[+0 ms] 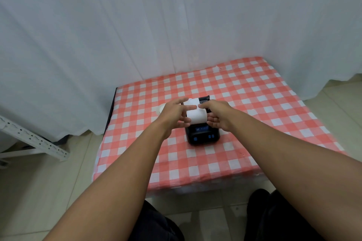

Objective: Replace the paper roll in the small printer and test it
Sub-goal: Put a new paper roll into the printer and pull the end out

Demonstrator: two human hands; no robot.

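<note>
A small black printer (202,136) with blue buttons stands on the red-and-white checked tablecloth (254,123), its lid (204,99) tipped open at the back. Just above it I hold a white paper roll (196,116) between both hands. My left hand (175,115) grips the roll's left end, and my right hand (216,116) grips its right end. A loose strip of paper (193,101) rises from the roll toward the lid. The printer's paper bay is hidden under the roll and my fingers.
Another white round object (161,109), partly hidden behind my left hand, lies on the cloth. White curtains (137,35) hang behind the table. A white perforated metal frame (33,139) leans at the left on the tiled floor.
</note>
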